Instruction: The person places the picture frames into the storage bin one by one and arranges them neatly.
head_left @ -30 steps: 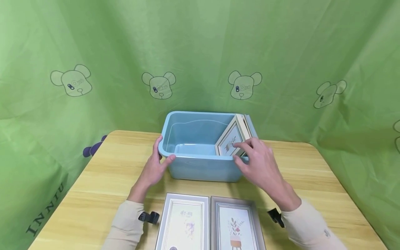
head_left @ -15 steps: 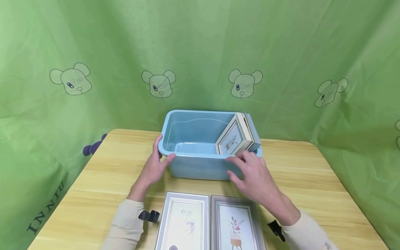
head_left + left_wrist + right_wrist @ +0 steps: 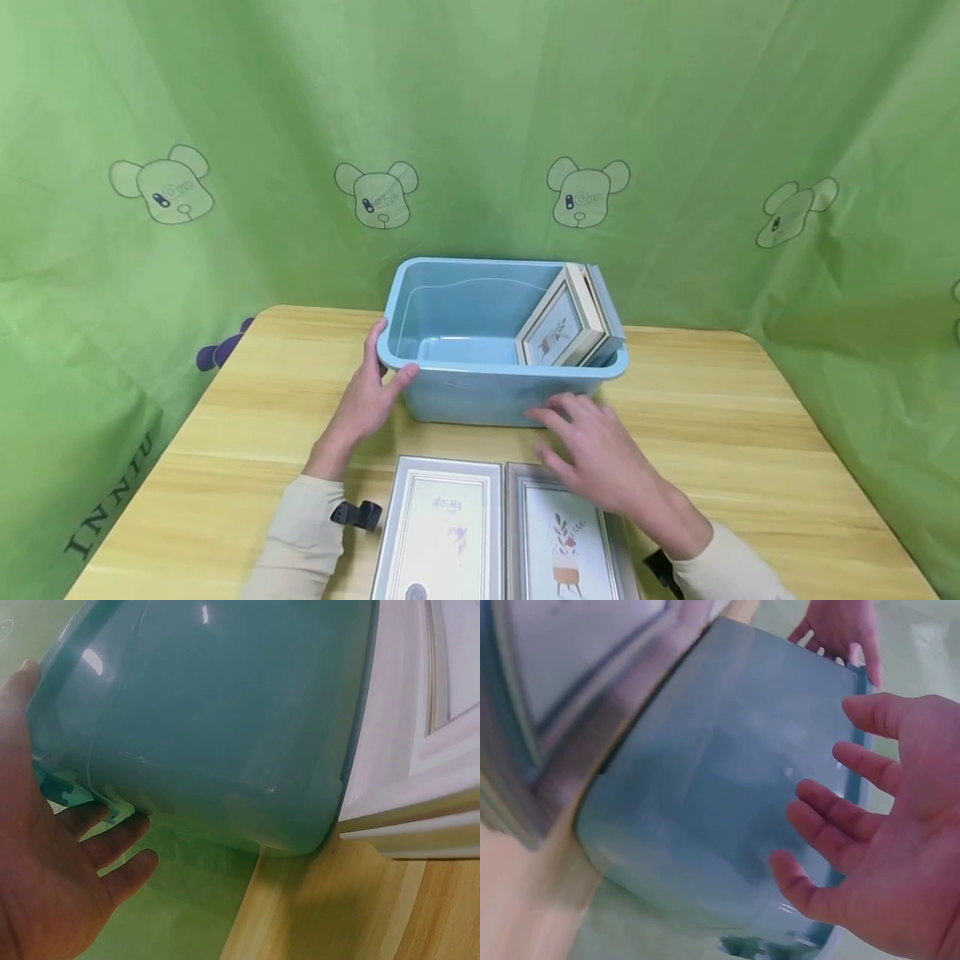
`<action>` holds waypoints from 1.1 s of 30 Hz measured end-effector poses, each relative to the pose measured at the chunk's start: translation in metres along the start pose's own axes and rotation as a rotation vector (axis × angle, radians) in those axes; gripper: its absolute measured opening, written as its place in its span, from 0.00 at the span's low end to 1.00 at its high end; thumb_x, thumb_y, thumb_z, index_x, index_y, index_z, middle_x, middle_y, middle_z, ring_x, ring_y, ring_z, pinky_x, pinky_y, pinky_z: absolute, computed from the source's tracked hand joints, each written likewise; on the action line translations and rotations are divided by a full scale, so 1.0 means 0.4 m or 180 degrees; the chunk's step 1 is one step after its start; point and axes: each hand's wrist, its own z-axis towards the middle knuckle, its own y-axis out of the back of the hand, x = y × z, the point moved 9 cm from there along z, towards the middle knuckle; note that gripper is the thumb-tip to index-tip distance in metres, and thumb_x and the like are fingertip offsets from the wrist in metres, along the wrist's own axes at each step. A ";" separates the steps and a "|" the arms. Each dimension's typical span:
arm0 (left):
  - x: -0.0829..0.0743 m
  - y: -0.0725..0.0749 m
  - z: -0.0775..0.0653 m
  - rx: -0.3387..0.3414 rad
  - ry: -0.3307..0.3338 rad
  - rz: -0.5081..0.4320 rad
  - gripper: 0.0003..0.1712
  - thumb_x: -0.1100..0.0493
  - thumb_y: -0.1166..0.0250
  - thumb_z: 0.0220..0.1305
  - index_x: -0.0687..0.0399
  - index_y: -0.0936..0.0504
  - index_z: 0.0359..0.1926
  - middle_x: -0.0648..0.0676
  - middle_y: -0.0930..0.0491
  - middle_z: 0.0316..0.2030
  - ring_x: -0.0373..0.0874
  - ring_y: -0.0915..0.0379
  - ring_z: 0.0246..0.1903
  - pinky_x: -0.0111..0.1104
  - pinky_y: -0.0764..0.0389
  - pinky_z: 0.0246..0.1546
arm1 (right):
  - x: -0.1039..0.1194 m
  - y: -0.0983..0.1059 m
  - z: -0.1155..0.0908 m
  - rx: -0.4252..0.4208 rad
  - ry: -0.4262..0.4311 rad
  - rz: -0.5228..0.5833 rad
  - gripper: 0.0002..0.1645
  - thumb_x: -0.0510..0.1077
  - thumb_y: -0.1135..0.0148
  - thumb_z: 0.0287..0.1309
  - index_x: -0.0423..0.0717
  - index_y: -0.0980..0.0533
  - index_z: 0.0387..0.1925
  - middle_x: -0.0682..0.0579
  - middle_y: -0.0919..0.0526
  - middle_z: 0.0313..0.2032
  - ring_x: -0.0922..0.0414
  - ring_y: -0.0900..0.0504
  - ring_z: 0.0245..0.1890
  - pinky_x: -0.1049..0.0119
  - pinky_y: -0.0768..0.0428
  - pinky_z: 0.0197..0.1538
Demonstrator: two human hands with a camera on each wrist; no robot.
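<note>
The left hand (image 3: 365, 402) grips the near left corner of a light-blue rectangular plastic bin (image 3: 487, 397) on the pale wood-grain table (image 3: 735, 425). The right hand (image 3: 596, 458) — fingers loosely spread, holding nothing — hovers before it, near a grey rectangular picture frame (image 3: 564, 546) lying beside a silvery-white rectangular picture frame (image 3: 442, 533). Cream (image 3: 557, 332) and blue-grey frames (image 3: 609, 312) lean inside the bin's right end.

I'm looking remotely into a makeshift booth: a green curtain (image 3: 480, 92) printed with cartoon animal heads (image 3: 582, 200) wraps round from nine o'clock through twelve to three, enclosing a wood-grain table (image 3: 750, 450) that spreads toward six.
</note>
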 end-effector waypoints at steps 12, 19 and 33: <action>0.001 0.002 0.001 0.0002 -0.0018 -0.0018 0.50 0.38 0.42 0.66 0.30 0.65 0.76 0.65 0.44 0.72 0.58 0.44 0.71 0.48 0.43 0.73 | -0.015 -0.117 -0.061 0.0761 0.0005 0.0276 0.35 0.58 0.35 0.58 0.58 0.31 0.66 0.54 0.24 0.52 0.58 0.24 0.49 0.58 0.20 0.53; -0.001 0.001 0.003 -0.0001 -0.0027 0.0005 0.49 0.39 0.42 0.66 0.27 0.65 0.75 0.65 0.44 0.72 0.58 0.44 0.71 0.48 0.42 0.73 | -0.028 -0.158 -0.092 0.1050 -0.0083 0.0325 0.33 0.60 0.38 0.59 0.61 0.32 0.66 0.57 0.25 0.49 0.61 0.25 0.45 0.61 0.21 0.43; -0.001 0.001 0.004 0.0003 -0.0026 -0.0031 0.48 0.39 0.41 0.66 0.29 0.64 0.75 0.68 0.39 0.69 0.63 0.40 0.68 0.52 0.39 0.71 | -0.045 -0.193 -0.118 0.1119 -0.0123 0.0178 0.29 0.58 0.40 0.61 0.61 0.30 0.64 0.60 0.23 0.45 0.62 0.27 0.42 0.65 0.27 0.39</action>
